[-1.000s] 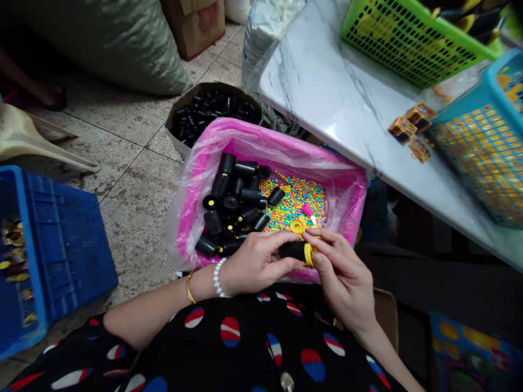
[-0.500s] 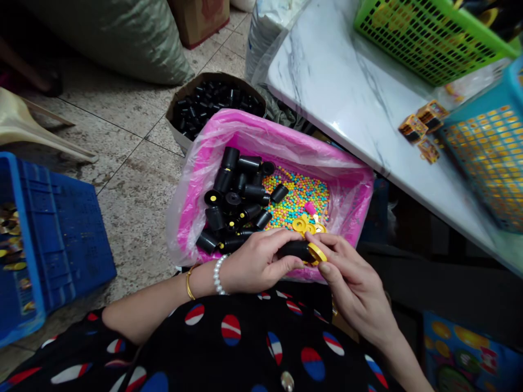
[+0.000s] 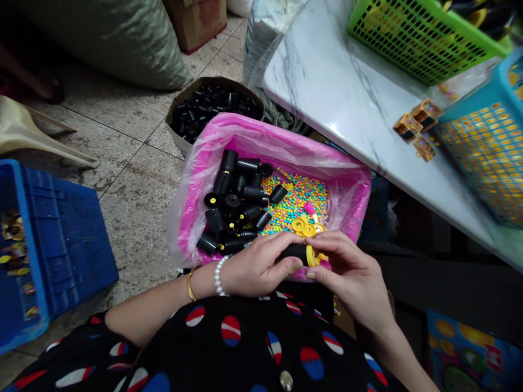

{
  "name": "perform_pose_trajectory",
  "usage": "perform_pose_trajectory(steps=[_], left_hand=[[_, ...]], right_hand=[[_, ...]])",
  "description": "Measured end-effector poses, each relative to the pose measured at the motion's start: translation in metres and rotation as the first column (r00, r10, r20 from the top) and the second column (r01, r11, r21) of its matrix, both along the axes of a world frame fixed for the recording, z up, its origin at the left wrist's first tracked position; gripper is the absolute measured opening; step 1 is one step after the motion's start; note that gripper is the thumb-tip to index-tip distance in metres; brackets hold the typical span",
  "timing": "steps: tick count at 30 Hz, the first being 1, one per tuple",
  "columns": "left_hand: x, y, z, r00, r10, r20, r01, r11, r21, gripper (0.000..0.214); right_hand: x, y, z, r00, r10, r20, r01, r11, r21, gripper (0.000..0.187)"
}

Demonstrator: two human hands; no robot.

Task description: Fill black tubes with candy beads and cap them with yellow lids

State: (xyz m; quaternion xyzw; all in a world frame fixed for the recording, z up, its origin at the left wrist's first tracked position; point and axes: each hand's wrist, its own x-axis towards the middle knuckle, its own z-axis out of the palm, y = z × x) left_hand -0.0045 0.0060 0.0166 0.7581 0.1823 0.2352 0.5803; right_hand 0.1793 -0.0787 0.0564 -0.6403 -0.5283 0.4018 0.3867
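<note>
Tiled floor [image 3: 134, 218] spreads around a pink plastic-lined tub [image 3: 351, 185] of loose black tubes [image 3: 229, 190] and colored beads [image 3: 296, 198]; over its near edge, the left hand [image 3: 257, 265] closes around a black tube [image 3: 296, 253] while the right hand [image 3: 351, 275] pinches its yellow cap [image 3: 311, 256].

Marble table [image 3: 327, 81], green basket [image 3: 420, 41], blue basket [image 3: 482, 158]

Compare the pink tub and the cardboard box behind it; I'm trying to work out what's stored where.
The pink tub is lined with a clear plastic bag, while the cardboard box shows bare brown flaps. The pink tub also holds multicoloured beads and yellow rings; the cardboard box shows only black tubes, packed tighter. Both hold black tubes.
</note>
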Motion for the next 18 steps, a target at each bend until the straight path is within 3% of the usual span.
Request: perform_pose_trajectory(steps=[5, 13, 16, 18], left_hand=[[-0.001, -0.001, -0.003, 1.0, -0.02, 0.012, 0.02, 0.997, -0.07, 0.035], [0.0, -0.001, -0.006, 0.997, -0.036, -0.061, 0.012, 0.933, -0.36, 0.046], [0.002, -0.001, -0.004, 0.997, 0.069, -0.02, -0.071, 0.911, -0.405, 0.04], [0.003, -0.001, -0.002, 0.98, 0.184, 0.073, -0.139, 0.903, -0.408, 0.032]], right_hand=[[-0.005, 0.001, -0.001, 0.997, 0.043, 0.068, -0.05, 0.994, 0.094, 0.033], [-0.027, 0.003, -0.011, 0.984, 0.005, 0.179, -0.041, 0.979, 0.202, 0.026], [-0.035, 0.008, -0.011, 0.977, -0.051, 0.209, -0.002, 0.969, 0.248, 0.028], [-0.037, 0.012, -0.011, 0.995, -0.08, 0.06, 0.069, 0.983, 0.17, 0.033]])
